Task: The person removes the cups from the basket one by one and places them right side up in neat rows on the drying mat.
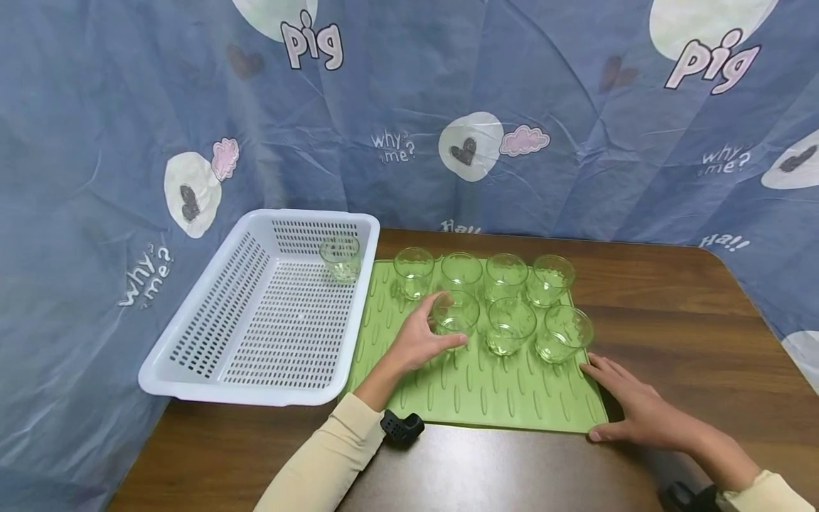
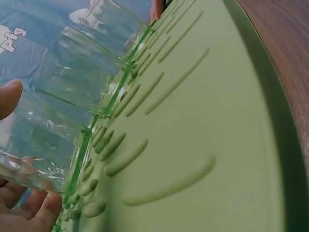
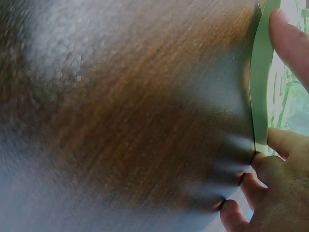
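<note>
In the head view, several clear green-tinted glasses stand upright in two rows on a green ridged mat (image 1: 461, 398). My left hand (image 1: 419, 341) curls round the left glass (image 1: 457, 316) of the front row, thumb on the near side and fingers on the far side. The left wrist view shows this glass (image 2: 43, 140) between thumb and fingers, its base at the mat. My right hand (image 1: 640, 409) rests at the mat's right edge, fingers spread. In the right wrist view its thumb (image 3: 289, 43) touches the mat's edge (image 3: 260, 82), while other fingertips touch the wooden table.
A white perforated plastic basket (image 1: 256, 393) stands left of the mat, with one glass (image 1: 340, 259) inside at its back right corner. A brown wooden table (image 1: 672, 313) lies beneath everything. Behind it hangs a blue printed cloth (image 1: 409, 85).
</note>
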A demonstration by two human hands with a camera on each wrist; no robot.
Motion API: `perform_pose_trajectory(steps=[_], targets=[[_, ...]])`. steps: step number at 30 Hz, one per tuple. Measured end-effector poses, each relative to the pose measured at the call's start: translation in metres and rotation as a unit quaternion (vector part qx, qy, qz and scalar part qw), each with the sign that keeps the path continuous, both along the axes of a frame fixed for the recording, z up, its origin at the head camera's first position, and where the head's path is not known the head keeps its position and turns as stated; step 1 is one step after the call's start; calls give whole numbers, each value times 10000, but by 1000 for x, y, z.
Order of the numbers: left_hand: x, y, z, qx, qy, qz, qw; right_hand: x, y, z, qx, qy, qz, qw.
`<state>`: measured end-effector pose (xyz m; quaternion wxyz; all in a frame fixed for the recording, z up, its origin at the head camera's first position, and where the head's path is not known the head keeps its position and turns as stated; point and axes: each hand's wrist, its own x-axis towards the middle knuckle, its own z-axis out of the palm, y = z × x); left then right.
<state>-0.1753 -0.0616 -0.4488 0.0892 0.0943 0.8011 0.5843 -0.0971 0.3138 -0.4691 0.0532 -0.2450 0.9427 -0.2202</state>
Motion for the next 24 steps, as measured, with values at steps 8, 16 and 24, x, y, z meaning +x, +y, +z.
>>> perform_pose_trajectory(steps=[8,16,24], targets=[[0,1,0,-61,-113,-176,9998,0,-1,2,-32,-116,-62,9999],[-1,2,-3,-103,-8,-338,9994,-2,0,-1,-31,183,32,9998],[-1,2,-2,-283,-271,-292,9988,-2,-1,2,-9,-26,-39,10000]])
